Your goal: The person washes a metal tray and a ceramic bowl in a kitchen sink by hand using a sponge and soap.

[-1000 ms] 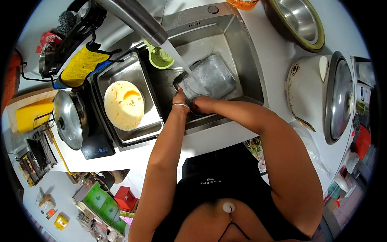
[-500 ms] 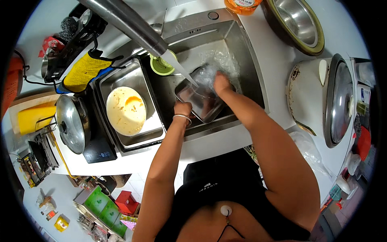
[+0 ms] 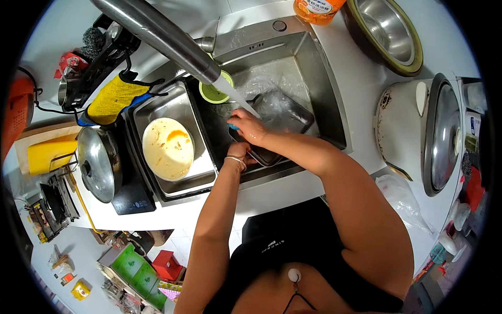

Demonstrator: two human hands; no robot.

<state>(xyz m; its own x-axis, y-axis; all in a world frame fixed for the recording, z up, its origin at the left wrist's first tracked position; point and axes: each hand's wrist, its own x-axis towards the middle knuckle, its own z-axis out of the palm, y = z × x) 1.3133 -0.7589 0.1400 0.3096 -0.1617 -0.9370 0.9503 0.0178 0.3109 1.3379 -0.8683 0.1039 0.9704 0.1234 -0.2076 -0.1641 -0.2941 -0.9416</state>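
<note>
One end of the metal tray [image 3: 302,119] is gripped by the left hand [image 3: 239,152]; just beyond, a blue item [image 3: 233,127] (mostly hidden) is clasped by the right hand [image 3: 248,127]. Within the sink [image 3: 320,78], the tray's long axis is angled away rightward from both.

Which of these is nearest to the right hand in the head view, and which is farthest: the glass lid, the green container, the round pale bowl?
From the right hand:
1. Green container: ahead, to the left.
2. Round pale bowl: left, slightly lower in the picture.
3. Glass lid: farthest left.
</note>
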